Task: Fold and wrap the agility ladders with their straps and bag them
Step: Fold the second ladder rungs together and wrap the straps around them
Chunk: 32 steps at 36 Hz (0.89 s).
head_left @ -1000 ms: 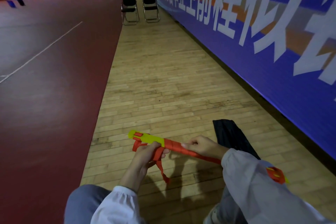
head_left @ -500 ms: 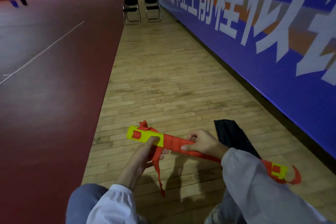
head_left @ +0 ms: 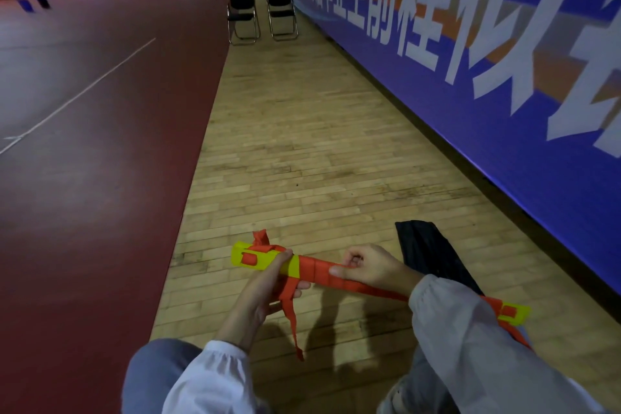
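The folded agility ladder [head_left: 312,270] is a long bundle of yellow rungs wound with orange strap, held level above the wooden floor. My left hand [head_left: 265,292] grips it near its left yellow end, with a loose orange strap tail [head_left: 292,323] hanging below. My right hand [head_left: 369,267] pinches the wrapped strap at the middle of the bundle. The bundle's right yellow end [head_left: 512,312] pokes out beyond my right sleeve. A black bag [head_left: 430,252] lies flat on the floor just behind my right hand.
A long blue banner wall [head_left: 487,94] runs along the right. Two black folding chairs [head_left: 262,10] stand far ahead. The red court surface [head_left: 84,144] lies to the left of the wooden strip. My knees are at the bottom edge.
The bundle has turned so its flat yellow face shows and its right end has come out from behind my sleeve. The orange wrapping now reaches further along the bundle.
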Motion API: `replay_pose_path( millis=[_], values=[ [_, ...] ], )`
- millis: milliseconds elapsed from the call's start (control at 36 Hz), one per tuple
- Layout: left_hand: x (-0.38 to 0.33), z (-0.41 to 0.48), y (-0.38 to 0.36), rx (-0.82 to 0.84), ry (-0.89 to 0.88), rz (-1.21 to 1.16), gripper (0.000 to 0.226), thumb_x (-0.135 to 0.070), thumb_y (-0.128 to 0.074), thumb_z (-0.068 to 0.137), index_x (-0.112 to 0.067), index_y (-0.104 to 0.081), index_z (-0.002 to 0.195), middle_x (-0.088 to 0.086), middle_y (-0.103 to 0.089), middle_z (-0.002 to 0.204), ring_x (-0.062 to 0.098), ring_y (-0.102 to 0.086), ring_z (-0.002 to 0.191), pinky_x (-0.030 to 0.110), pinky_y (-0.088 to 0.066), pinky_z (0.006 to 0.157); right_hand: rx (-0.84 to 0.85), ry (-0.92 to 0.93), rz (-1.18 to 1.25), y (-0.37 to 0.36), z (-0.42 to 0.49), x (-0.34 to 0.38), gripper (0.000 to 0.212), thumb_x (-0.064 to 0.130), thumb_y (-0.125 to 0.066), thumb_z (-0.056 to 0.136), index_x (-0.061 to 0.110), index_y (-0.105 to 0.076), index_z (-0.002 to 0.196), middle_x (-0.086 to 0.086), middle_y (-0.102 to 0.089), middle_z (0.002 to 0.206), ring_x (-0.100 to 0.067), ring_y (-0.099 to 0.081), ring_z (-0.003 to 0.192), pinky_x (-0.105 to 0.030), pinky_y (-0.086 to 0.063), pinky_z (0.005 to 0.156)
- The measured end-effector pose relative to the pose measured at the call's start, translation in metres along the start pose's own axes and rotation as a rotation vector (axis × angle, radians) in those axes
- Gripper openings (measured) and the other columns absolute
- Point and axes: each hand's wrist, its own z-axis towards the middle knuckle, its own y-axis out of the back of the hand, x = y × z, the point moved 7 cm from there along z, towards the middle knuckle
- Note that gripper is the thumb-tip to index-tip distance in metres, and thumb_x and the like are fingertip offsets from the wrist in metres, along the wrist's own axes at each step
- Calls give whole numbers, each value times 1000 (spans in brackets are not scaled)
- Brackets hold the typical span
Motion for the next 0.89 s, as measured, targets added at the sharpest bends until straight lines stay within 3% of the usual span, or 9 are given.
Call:
replay_pose_path(
  millis=[83, 167, 222, 278, 333, 444, 528, 750, 889],
  values=[
    [3, 2, 2, 16, 9, 23, 42, -54, -49, 90, -17, -63, 100, 9, -75, 82, 10, -62, 53, 26, -42, 68, 57, -45, 3, 1, 1, -4, 67, 90, -43, 65, 25, -58, 69, 8, -55, 69, -9, -54, 68, -28, -40, 69],
    [2, 2, 2, 24, -2, 35, 43, -53, -48, 90, -15, -64, 101, 10, -74, 85, 9, -63, 53, 26, -42, 66, 177, -86, 5, -3, -5, -1, 50, 78, -41, 82, 36, -67, 85, 14, -64, 82, -4, -60, 81, -23, -43, 81],
    [1, 1, 1, 26, -9, 40, 44, -53, -48, 91, -14, -65, 101, 10, -74, 85, 9, -62, 53, 25, -42, 66, 243, -137, 40, -7, -9, -4, 56, 72, -41, 84, 27, -69, 102, 7, -69, 85, -8, -64, 80, -24, -46, 85],
    [0, 1, 0, 26, -12, 42, 43, -53, -47, 91, -15, -64, 100, 8, -74, 83, 9, -61, 53, 25, -42, 67, 271, -164, 70, -9, -10, -7, 77, 80, -42, 76, 12, -71, 98, -3, -74, 80, -12, -68, 72, -26, -50, 84],
    [0, 1, -1, 23, -11, 38, 41, -54, -47, 91, -17, -63, 99, 8, -75, 84, 9, -61, 54, 26, -42, 70, 259, -173, 65, -8, -10, -9, 82, 84, -43, 73, 10, -72, 93, -5, -75, 78, -14, -69, 70, -30, -52, 86],
    [0, 0, -3, 35, 4, 44, 45, -59, -46, 90, -18, -65, 96, 6, -74, 87, 10, -62, 58, 27, -43, 71, 195, -171, 43, -6, -8, -10, 63, 75, -43, 83, 18, -70, 80, -1, -71, 71, -12, -67, 67, -29, -52, 82],
    [0, 0, -3, 46, 15, 74, 52, -63, -44, 89, -16, -66, 93, 5, -73, 87, 11, -62, 60, 27, -42, 70, 164, -144, 60, -6, -9, -8, 49, 67, -45, 88, 26, -68, 74, 8, -66, 62, -6, -63, 60, -19, -49, 69],
    [1, -1, 1, 21, -19, 45, 52, -60, -54, 87, -11, -69, 93, 6, -73, 84, 10, -61, 58, 27, -43, 67, 97, -111, 62, -5, -4, -18, 63, 82, -53, 68, 20, -63, 65, -1, -64, 66, -15, -59, 61, -30, -44, 65],
    [-1, -1, 2, 2, -59, -6, 44, -51, -59, 88, -10, -71, 90, 6, -74, 79, 8, -62, 57, 26, -43, 65, 72, -116, 45, -4, -6, -21, 52, 70, -58, 78, 20, -65, 68, 3, -62, 65, -8, -56, 59, -25, -43, 65]
  ],
)
